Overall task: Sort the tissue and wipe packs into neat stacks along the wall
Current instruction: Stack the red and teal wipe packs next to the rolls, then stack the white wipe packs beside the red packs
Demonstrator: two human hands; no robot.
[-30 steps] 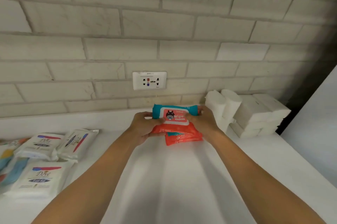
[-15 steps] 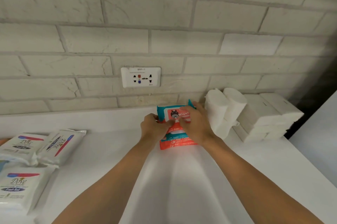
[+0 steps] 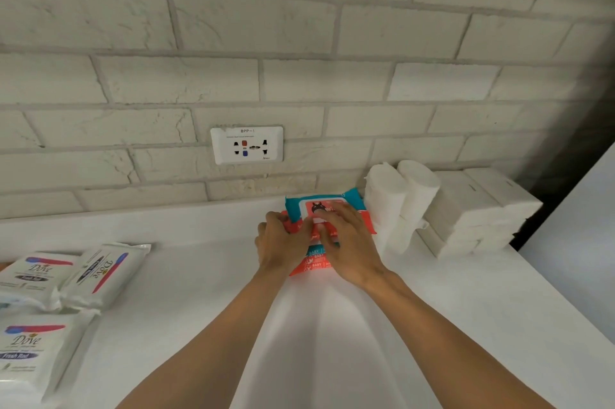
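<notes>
Forearms reach in from the near edge of the counter and meet toward its back, right of centre. At the near left corner I see three white Dove packs lying flat; two of them sit side by side just behind the first, the right one angled.

Further in, the left hand curls its fingers round the left end of the wipe stack, gripping it from the side. The right hand lies on top, fingers straight and slightly spread, pressing down on the top pack. That pack is teal and red with a white label. The red packs under it show at the front between my two wrists. The stack sits close to the back edge, near the wall.

Just right of the stack, touching it or nearly so, stand two white rolls. Right of those, white tissue packs are piled in layers at the back right corner.

Above the stack and a little left, a white outlet is set in the pale brick.
</notes>
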